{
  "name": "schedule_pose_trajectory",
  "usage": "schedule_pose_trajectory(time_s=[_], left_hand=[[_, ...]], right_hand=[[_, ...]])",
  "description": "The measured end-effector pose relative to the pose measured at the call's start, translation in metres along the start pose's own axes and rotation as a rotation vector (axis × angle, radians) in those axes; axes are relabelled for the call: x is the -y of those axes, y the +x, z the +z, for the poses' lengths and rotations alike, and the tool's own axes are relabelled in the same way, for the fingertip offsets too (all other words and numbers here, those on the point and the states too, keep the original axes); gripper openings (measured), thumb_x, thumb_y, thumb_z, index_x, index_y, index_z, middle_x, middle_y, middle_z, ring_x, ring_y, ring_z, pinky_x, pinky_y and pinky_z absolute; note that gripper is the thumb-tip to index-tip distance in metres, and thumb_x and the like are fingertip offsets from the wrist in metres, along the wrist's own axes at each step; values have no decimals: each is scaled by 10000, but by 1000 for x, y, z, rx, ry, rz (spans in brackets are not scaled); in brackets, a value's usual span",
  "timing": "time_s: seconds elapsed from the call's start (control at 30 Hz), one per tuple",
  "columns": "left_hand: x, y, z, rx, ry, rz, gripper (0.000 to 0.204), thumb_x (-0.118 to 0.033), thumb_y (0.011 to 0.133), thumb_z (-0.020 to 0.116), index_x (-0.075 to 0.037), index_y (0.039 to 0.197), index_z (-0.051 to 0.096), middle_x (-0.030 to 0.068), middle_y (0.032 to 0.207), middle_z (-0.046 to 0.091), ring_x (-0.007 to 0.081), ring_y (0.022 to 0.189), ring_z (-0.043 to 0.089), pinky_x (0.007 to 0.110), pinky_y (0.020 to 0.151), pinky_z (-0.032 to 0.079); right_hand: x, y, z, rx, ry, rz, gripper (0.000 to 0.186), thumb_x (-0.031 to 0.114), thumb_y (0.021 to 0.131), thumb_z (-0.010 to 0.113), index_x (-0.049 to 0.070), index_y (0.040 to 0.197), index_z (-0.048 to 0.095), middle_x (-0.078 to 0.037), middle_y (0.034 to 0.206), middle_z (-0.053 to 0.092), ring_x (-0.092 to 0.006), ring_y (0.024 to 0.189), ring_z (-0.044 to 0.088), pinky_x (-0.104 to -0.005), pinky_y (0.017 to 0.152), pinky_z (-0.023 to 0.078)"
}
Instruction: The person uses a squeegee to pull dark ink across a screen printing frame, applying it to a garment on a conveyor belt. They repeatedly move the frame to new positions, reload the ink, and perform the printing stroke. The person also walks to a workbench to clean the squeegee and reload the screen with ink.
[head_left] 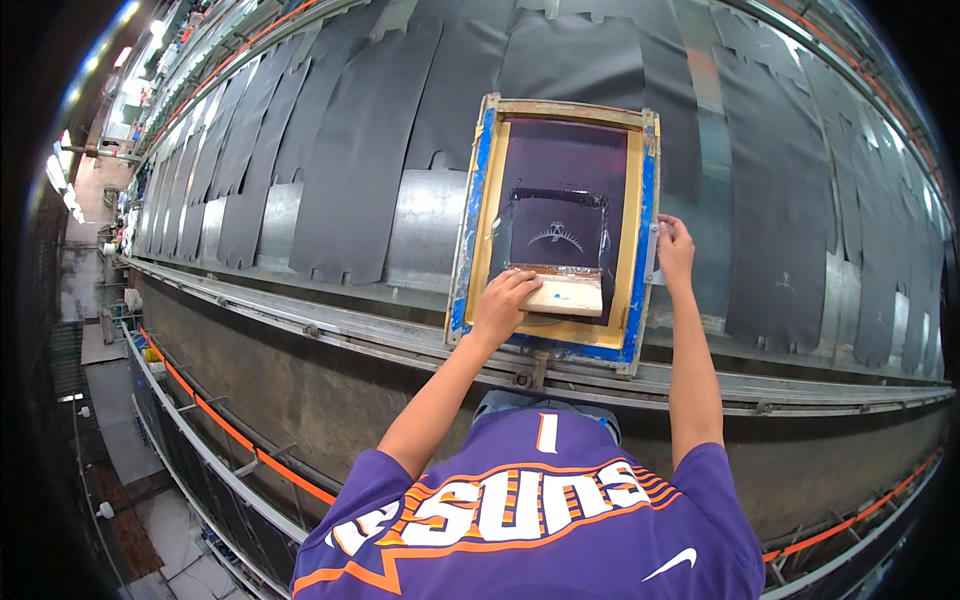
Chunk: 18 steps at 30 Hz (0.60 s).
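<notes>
On this metal table (425, 230), the two-o'clock sheet (775, 200) already bears a pale motif (785, 284), the ten-o'clock sheets (253, 180) look unprinted, and at twelve left fingers (512, 285) grip a squeegee (567, 296) inside the silkscreen frame (478, 180), right fingers (679, 229) curled by its edge, hold unclear.

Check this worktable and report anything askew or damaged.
Blue edging on the frame looks patchy and scuffed, suggesting wear. Left of it, near ends of the dark sheets don't line up, leaving bare metal showing.
</notes>
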<state>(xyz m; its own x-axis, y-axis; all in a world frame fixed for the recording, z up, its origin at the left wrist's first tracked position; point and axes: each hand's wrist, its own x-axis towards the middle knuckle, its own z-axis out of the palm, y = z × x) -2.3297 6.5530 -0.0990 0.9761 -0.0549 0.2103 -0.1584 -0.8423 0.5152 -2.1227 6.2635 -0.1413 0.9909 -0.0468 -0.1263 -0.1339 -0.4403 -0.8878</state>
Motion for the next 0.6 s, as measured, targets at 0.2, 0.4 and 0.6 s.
schedule_pose_trajectory(time_s=[0.2,0.4,0.6], left_hand=[[18,-32,-20,-43,-39,21,535,63,686,682,-93,1197,699,91,1295,659,321,1239,571,432,1071,461],[118,-71,-122,-37,24,-45,556,42,699,705,-119,1231,690,78,1335,645,318,1249,575,430,1065,468],[269,-120,-238,-12,108,-53,566,3,684,719,-127,1234,686,66,1265,669,308,1177,606,428,1009,490]], right_hand=[[41,-14,15,-331,-113,-236,213,210,982,598,65,1075,722,-135,844,716,-223,739,675,-387,718,520],[110,-58,162,-267,18,-208,215,203,993,593,46,1074,716,-147,889,731,-243,801,706,-394,757,531],[185,-120,341,-190,168,-187,224,188,1012,559,18,1074,691,-159,914,725,-251,825,699,-382,757,524]])
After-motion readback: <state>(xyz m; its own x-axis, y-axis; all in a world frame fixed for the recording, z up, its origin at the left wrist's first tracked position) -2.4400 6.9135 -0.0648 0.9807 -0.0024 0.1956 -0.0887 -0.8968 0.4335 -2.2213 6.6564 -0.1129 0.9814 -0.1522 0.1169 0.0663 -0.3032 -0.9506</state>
